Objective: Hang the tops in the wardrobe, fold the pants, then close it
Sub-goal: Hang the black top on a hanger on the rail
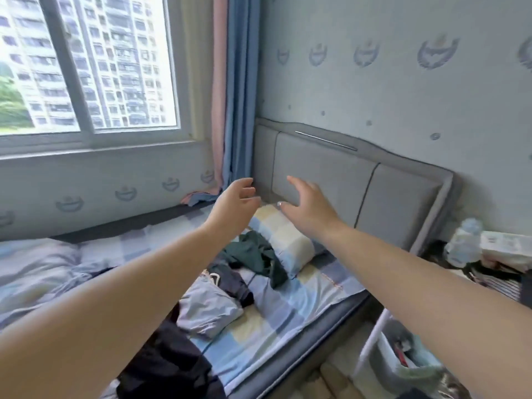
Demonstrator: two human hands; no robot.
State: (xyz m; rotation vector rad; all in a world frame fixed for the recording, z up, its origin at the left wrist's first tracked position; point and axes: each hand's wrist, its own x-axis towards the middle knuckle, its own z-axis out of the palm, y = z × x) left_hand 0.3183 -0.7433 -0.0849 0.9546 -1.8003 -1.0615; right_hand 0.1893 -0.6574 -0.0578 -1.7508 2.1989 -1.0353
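Both arms reach out over the bed. My left hand (234, 204) and my right hand (308, 207) hover in the air near the headboard, fingers relaxed, holding nothing. Below them a dark green garment (253, 254) lies crumpled against the checked pillow (290, 237). A dark navy piece (230, 280) lies next to it. A folded light grey-blue garment (207, 312) sits nearer on the sheet. A black garment (167, 364) is spread at the bed's near edge. No wardrobe is in view.
The grey padded headboard (359, 191) stands against the wall. A window (86, 61) and blue curtain (239, 90) are at the left. A cluttered bedside stand (489, 254) and a white rack with a bin (403, 358) are at the right.
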